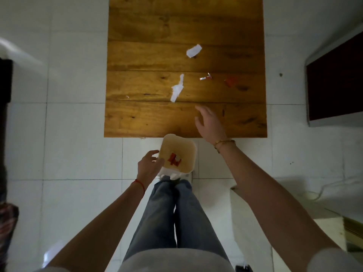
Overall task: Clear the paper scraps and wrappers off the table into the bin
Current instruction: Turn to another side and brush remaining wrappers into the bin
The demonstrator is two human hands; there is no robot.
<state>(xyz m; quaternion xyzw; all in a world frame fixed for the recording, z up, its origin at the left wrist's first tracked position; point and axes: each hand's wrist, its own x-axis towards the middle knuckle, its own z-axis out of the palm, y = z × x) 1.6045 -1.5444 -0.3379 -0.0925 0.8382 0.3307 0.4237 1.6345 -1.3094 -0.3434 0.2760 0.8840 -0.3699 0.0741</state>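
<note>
A wooden table (137, 55) carries a white paper scrap (194, 50) near its middle, a long white torn strip (177, 88) closer to me, a small silver and red wrapper (205, 77) and a red wrapper (230, 81) to the right. A tiny white bit (127, 96) lies at the left. The white bin (191, 149) stands on the floor at the table's near edge, with red wrapper pieces (174, 159) inside. My left hand (148, 166) grips the bin's left rim. My right hand (210, 122) hovers over the table's near edge, fingers apart, holding nothing.
White floor tiles surround the table. A dark panel in a white frame (334, 79) leans at the right. My legs in jeans (176, 213) stand just behind the bin. A white box (243, 203) sits on the floor at my right, and dark objects (5, 134) line the left edge.
</note>
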